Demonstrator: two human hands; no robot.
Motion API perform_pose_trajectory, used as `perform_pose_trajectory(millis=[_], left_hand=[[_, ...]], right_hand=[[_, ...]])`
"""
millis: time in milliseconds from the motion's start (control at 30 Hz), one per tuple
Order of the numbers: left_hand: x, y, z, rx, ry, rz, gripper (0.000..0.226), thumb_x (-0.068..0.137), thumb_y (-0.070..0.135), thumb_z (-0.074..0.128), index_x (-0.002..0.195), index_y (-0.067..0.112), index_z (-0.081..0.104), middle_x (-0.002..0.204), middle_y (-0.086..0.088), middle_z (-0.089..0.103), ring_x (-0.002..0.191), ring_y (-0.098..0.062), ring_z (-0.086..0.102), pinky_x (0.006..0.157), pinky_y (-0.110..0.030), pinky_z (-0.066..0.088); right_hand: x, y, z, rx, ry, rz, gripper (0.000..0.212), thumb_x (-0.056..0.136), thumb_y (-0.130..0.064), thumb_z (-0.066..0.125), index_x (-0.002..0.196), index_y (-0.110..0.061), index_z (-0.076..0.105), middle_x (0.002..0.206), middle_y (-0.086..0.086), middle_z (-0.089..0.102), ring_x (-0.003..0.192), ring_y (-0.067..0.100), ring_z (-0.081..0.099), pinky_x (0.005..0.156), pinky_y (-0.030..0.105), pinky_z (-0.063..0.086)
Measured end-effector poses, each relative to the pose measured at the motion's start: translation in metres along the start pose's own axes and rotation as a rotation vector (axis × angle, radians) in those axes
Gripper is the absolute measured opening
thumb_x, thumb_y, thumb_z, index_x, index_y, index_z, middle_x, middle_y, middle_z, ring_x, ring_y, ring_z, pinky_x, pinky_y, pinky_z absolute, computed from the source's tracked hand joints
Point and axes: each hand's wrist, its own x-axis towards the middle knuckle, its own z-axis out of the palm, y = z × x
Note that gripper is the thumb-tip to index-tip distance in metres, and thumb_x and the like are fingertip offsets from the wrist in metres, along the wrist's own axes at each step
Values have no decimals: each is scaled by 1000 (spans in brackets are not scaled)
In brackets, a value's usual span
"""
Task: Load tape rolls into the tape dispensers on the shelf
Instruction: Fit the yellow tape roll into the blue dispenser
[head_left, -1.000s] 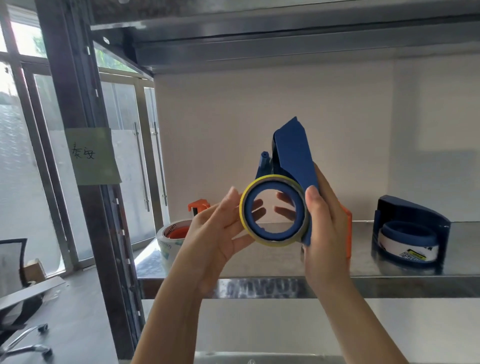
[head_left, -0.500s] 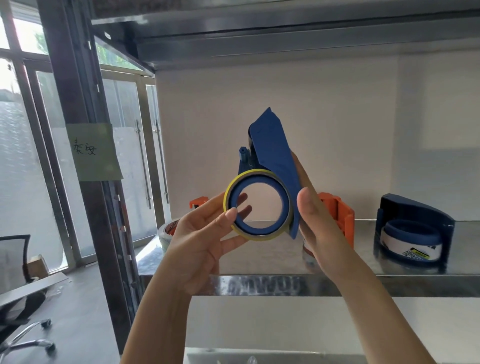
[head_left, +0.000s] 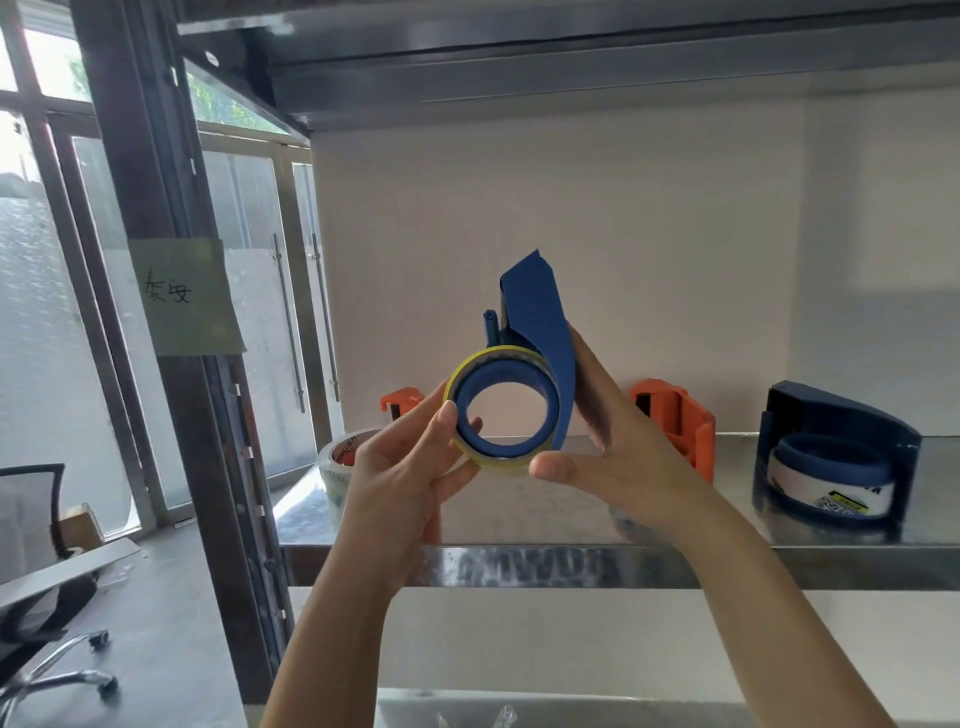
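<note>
blue plastic is filling my view: my right hand (head_left: 613, 457) is gripping the blue dispenser (head_left: 540, 332) from behind, thumb under the roll, holding it up in front of the shelf (head_left: 519, 566). my left hand (head_left: 400, 467) is pinching the yellow-edged tape roll (head_left: 496, 461) sitting over the hub. i'm judging it nearly seated, so i'm aiming to press squarely, roll flat against the side plate, without letting the dispenser twist.

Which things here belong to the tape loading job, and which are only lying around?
Job: blue plastic tape dispenser, held by right hand; yellow-edged tape roll, pinched by left hand; orange plastic dispenser, clear tape roll, loaded dark blue dispenser on steel shelf.
Lying about: green paper note, black office chair.
</note>
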Motion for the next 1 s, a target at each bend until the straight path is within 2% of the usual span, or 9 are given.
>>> perform_pose_trajectory(millis=[133,233,300,367,467,533,733,867,1000], left_hand=[[6,-13,-3,62,-29,-101,38,88,37,48,114,13,64,109,-3,72,108,-15,66,98,-31,49],[11,-20,-5,110,-83,-197,53,79,54,46,116,19,59,118,5,68,113,-6,61,99,-24,44],[19,-24,-2,109,-53,-269,71,78,61,42,130,14,48,132,-1,57,126,-15,51,97,-22,44],[23,-24,0,145,-67,-304,64,92,52,27,132,7,46,134,-5,55,132,-23,45,89,-23,48],[33,-31,0,165,-103,-344,47,89,51,29,97,18,62,105,1,73,95,-7,70,62,-17,54],[27,-34,-5,172,-177,-312,38,86,49,32,93,25,60,84,14,75,76,3,70,57,-12,51],[25,-39,-12,247,-119,-252,44,86,55,38,104,26,65,103,-1,73,97,-13,69,73,-29,56],[23,-35,-12,239,-104,-277,39,90,51,38,101,25,66,98,2,74,92,-12,71,68,-28,57],[19,-31,-8,349,-74,-226,23,99,27,41,101,21,63,106,-6,69,98,-16,66,87,-32,55]], right_hand=[[2,9,-1,105,-12,128,85,72,-41,70,143,-44,23,139,-32,41,129,-13,37,101,10,35],[7,18,-3,103,-62,230,74,72,-47,64,139,-44,31,130,-29,51,117,-17,47,95,12,41],[9,24,-4,131,-67,288,71,72,-52,62,137,-44,35,129,-27,53,116,-14,48,96,14,42],[10,32,-3,151,-61,312,73,72,-53,64,138,-41,37,132,-22,54,120,-9,48,93,14,42],[11,42,1,127,-50,357,75,70,-58,65,138,-40,39,133,-21,53,121,-8,48,92,13,42],[12,48,3,65,-58,380,78,67,-66,63,137,-40,40,134,-20,53,124,-3,47,95,16,42],[14,54,6,-121,-95,420,79,61,-82,58,125,-36,50,119,-16,64,111,2,58,98,34,48],[13,49,4,-140,-107,409,67,66,-70,61,120,-32,52,114,-16,65,106,-1,59,95,31,50],[11,47,3,-98,-136,421,68,65,-58,72,125,-33,49,118,-17,63,109,-1,58,97,30,49]])
